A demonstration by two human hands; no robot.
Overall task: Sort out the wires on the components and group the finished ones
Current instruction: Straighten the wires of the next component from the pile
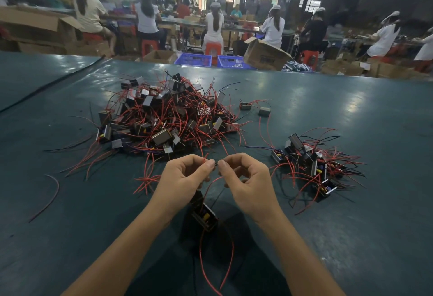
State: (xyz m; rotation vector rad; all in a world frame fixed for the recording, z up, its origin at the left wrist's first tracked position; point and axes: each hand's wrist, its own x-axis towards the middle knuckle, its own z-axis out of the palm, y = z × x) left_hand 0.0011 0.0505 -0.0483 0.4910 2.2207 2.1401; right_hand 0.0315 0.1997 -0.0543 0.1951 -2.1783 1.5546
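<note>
Red stray wire [50, 192] lies alone at the far left of the green table [70, 249]. Next comes the big pile [168, 117], a tangled heap of small boxy parts with red and black leads sticking out every way; I take it for the unsorted stock. Just this side of it the left hand [185, 176] is curled, thumb and forefinger pinching a red lead near its tip. Below, between the wrists, hangs the component [203, 216] being worked on, clear of the table as far as I can tell, its longer red leads looping down toward the camera. The right hand [243, 183] faces the left, fingertips almost touching, likewise curled and pinching a thin dark lead; what its lower fingers do is hidden. Farther back a lone unit [264, 110] sits just off the heap. Farthest right is the small pile [314, 167], well apart from the big one and probably the finished group.

The step in hand looks like sorting one unit's leads, the two ends held close together. With the small pile so much smaller, the job seems early. Next, the unit should go right onto the small pile, leads kept from snagging, and a fresh one should be eased slowly out of the heap, since its leads interlock.
</note>
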